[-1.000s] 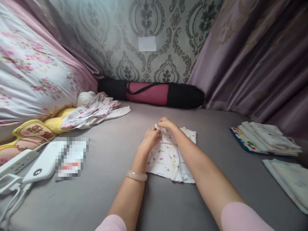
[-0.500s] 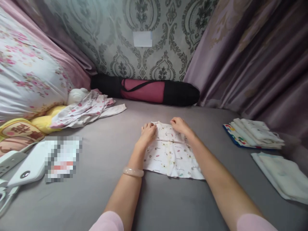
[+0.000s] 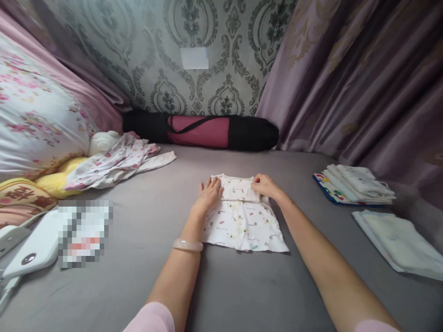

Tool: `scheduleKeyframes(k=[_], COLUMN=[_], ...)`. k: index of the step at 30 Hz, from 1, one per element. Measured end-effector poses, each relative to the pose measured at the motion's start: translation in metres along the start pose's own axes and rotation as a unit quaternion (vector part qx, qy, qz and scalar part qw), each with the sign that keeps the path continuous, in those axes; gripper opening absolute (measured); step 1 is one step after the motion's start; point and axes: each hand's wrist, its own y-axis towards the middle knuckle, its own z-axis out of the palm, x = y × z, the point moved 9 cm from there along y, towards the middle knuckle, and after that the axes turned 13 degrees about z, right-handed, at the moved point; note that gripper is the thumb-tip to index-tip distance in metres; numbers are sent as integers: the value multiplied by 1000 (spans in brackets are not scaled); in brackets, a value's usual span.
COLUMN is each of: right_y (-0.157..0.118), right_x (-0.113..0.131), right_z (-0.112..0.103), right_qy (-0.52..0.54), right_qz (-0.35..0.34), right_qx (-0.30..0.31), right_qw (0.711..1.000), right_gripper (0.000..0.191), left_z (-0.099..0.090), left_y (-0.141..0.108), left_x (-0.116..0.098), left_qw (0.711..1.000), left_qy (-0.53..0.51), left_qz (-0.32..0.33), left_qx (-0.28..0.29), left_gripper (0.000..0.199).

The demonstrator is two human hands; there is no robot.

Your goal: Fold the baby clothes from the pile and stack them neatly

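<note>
A small white baby garment (image 3: 244,226) with a scattered print lies on the grey bed sheet, its upper part folded over so that an edge crosses the middle. My left hand (image 3: 209,194) rests flat on the garment's upper left side, fingers stretched out; a pale bangle circles that wrist. At the upper right corner, my right hand (image 3: 266,186) pinches the cloth between thumb and fingers.
On the right lie a stack of folded cloths (image 3: 363,182) and a folded pale cloth (image 3: 398,240). A black and maroon long bag (image 3: 199,131) lies along the wall. Crumpled clothes (image 3: 121,159), a white power bank (image 3: 38,242) and a floral pillow (image 3: 38,106) are on the left.
My left hand has flattened and its fingers have spread on the cloth. My right hand has shifted slightly outward at the top corner. The whole view has turned a little to the right.
</note>
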Motion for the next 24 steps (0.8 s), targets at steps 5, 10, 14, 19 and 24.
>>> scheduleKeyframes(k=[5, 10, 14, 19, 24], right_y=[-4, -21, -32, -35, -51], right_x=[-10, -7, -1, 0, 55], right_z=[-3, 12, 18, 12, 15], right_qy=[67, -52, -149, -182, -147], right_qz=[31, 24, 15, 42, -93], right_qx=[-69, -78, -111, -130, -132], right_qw=[995, 995, 982, 974, 976], right_gripper=[24, 29, 34, 37, 46], left_z=[0, 1, 4, -2, -44], left_y=[-1, 0, 2, 1, 1], left_x=[0, 1, 5, 3, -29], left_qw=[1000, 1000, 1000, 1000, 995], left_qy=[4, 9, 12, 0, 16], left_qz=[-13, -22, -21, -14, 25], left_qx=[1, 9, 0, 1, -97], left_gripper=[53, 55, 55, 50, 45])
